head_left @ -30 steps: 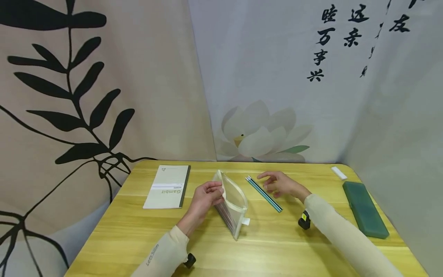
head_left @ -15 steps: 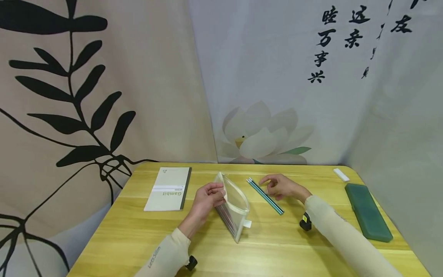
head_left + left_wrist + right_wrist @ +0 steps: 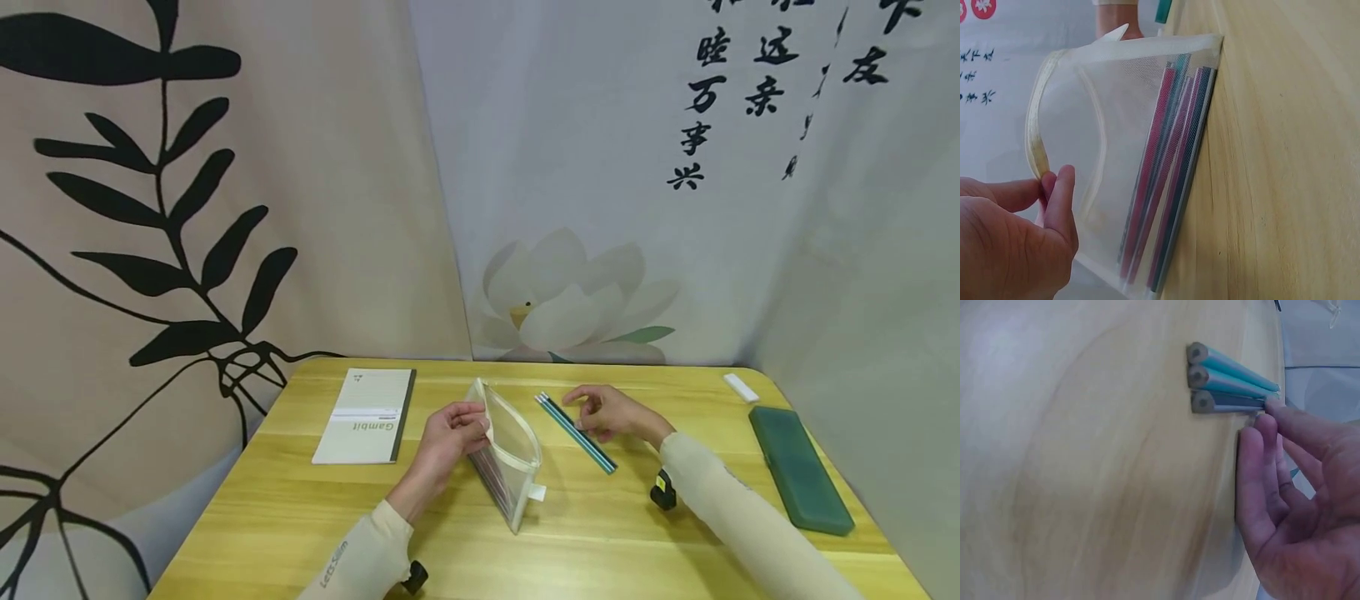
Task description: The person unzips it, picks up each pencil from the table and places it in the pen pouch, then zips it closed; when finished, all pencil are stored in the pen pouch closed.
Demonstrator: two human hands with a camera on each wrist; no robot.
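Observation:
Between thumb and fingers, my left hand (image 3: 452,433) pinches the zipped rim of a pale mesh pencil pouch (image 3: 1119,94), whose mouth gapes toward the right. Several pink and dark green pencils (image 3: 1166,187) show through its mesh, lying along the bottom. Right of the pouch, three pencils lie side by side on the table: two are turquoise (image 3: 1235,382) and one is dark grey (image 3: 1229,401), their flat ends toward me. My right hand (image 3: 611,412) is beside them with a fingertip touching the grey pencil; its other fingers are bent loosely and hold nothing.
A white notebook (image 3: 363,417) lies left of the pouch on the wooden table (image 3: 292,525). At the right edge are a dark green case (image 3: 801,471) and a small white block (image 3: 741,387). Printed cloth (image 3: 360,208) hangs behind the table.
My right hand has lowered slightly toward the pencils and its fingers have drawn in. The left hand keeps its hold on the pouch. The head view has tilted up a little.

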